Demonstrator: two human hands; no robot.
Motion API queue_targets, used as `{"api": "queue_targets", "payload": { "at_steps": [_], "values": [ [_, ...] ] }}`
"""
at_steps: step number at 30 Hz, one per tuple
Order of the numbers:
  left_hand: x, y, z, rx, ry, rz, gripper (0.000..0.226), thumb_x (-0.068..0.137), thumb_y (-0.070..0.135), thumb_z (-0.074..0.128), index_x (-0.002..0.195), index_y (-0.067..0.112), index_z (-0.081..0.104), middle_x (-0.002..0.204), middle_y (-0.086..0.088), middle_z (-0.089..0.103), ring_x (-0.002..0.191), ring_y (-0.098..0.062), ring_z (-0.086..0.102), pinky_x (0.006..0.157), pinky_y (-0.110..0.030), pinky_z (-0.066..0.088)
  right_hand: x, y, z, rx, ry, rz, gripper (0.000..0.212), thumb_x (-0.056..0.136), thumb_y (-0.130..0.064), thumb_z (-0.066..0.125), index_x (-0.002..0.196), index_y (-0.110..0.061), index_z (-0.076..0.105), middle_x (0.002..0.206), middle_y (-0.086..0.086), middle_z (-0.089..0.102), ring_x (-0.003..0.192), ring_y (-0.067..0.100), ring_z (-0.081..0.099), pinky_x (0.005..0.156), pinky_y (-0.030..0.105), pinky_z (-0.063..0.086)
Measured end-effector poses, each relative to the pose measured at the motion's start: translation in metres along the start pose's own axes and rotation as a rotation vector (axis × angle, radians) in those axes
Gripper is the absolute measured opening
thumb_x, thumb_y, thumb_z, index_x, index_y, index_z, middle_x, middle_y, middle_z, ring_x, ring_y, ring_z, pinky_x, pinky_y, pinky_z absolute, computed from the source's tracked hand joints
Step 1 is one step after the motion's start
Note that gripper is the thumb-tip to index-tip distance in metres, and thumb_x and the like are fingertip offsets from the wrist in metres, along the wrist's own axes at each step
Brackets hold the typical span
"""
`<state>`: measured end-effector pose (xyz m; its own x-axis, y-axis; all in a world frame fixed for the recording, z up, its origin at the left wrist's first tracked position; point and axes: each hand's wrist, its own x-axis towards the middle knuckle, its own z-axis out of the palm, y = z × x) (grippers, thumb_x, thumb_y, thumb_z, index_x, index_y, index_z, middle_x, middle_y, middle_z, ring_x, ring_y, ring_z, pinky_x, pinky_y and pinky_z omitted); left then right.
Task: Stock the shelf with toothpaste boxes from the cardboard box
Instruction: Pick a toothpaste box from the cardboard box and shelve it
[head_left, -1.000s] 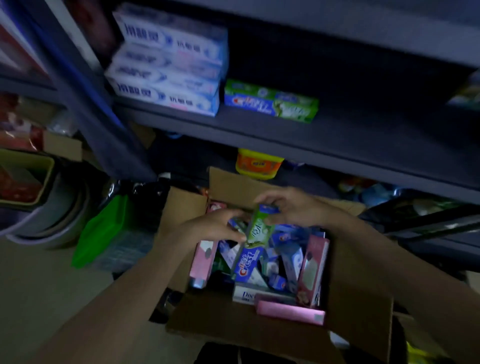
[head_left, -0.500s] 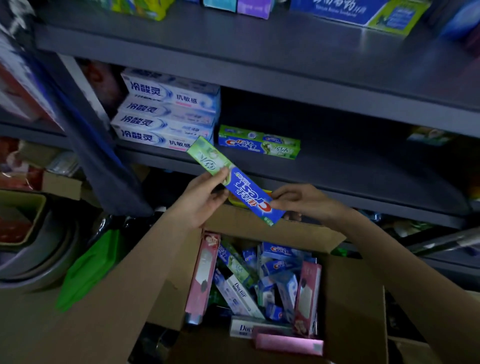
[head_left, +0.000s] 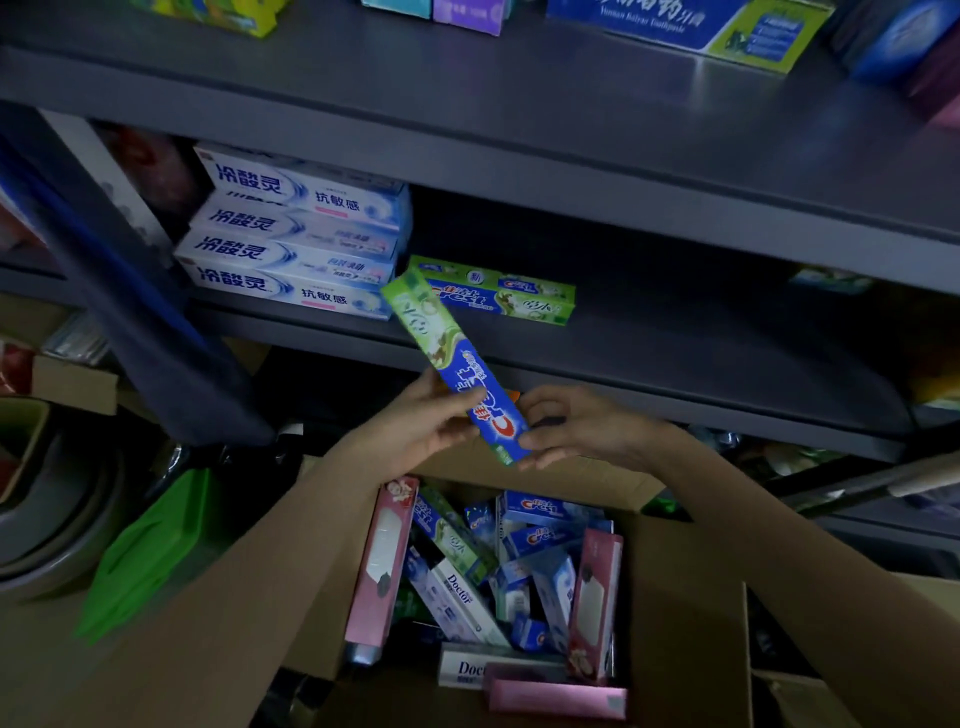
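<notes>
Holding one green and blue toothpaste box (head_left: 457, 369) between both hands, the person keeps it tilted in the air above the cardboard box (head_left: 680, 597) and in front of the shelf (head_left: 675, 358). The left hand (head_left: 415, 421) grips the box near its middle, with the thumb on the printed face, and the right hand (head_left: 576, 426) pinches its lower end. I think two hands are used so that the long box can be turned level before it goes in. A box of the same kind (head_left: 498, 291) lies already on the shelf, just beside the white and blue stack (head_left: 296, 234), so probably this one belongs next to it. Many more boxes stand mixed in the cardboard box below, so the task is far from finished.
</notes>
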<state>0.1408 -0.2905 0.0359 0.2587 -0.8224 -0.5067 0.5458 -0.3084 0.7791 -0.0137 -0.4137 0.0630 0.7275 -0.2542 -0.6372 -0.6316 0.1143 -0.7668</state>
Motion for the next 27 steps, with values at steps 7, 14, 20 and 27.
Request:
{"api": "queue_targets", "payload": {
  "at_steps": [7,14,20,27],
  "values": [
    [-0.001,0.037,-0.009,1.011,-0.267,-0.148,0.065,0.087,0.012,0.062,0.141,0.020,0.027,0.134,-0.003,0.050,0.112,-0.015,0.054,0.083,-0.026,0.050,0.010,-0.020,-0.018,-0.004,0.299,-0.214,0.057,0.077,-0.013,0.075,0.126,-0.014,0.047,0.087,-0.001,0.063,0.060,0.017,0.049,0.047,0.022,0.040],
    [0.022,0.071,0.000,1.542,-0.219,-0.086,0.074,0.086,0.018,0.063,0.145,0.023,0.019,0.144,-0.005,0.036,0.124,-0.022,0.044,0.101,-0.038,0.040,0.006,-0.026,-0.036,-0.586,0.359,-0.169,0.037,0.075,-0.032,0.076,0.105,-0.024,0.056,0.091,-0.004,0.061,0.064,0.013,0.057,0.060,0.023,0.047],
    [0.029,0.078,0.013,1.723,0.061,0.136,0.046,0.091,0.034,0.054,0.135,0.031,0.039,0.140,0.000,0.043,0.130,-0.025,0.033,0.106,-0.041,0.020,0.010,-0.021,-0.058,-0.858,0.458,-0.174,0.055,0.079,-0.031,0.073,0.127,-0.014,0.053,0.118,0.006,0.060,0.101,0.015,0.054,0.075,0.019,0.034],
    [0.031,0.062,0.003,1.387,0.671,0.566,0.045,0.088,0.006,0.049,0.131,0.020,0.046,0.134,-0.009,0.041,0.125,-0.031,0.030,0.101,-0.041,0.026,0.022,-0.018,-0.066,-0.593,0.644,-0.229,0.045,0.084,-0.016,0.068,0.123,-0.003,0.051,0.061,-0.004,0.055,0.055,0.011,0.063,0.050,0.002,0.039]
  ]
}}
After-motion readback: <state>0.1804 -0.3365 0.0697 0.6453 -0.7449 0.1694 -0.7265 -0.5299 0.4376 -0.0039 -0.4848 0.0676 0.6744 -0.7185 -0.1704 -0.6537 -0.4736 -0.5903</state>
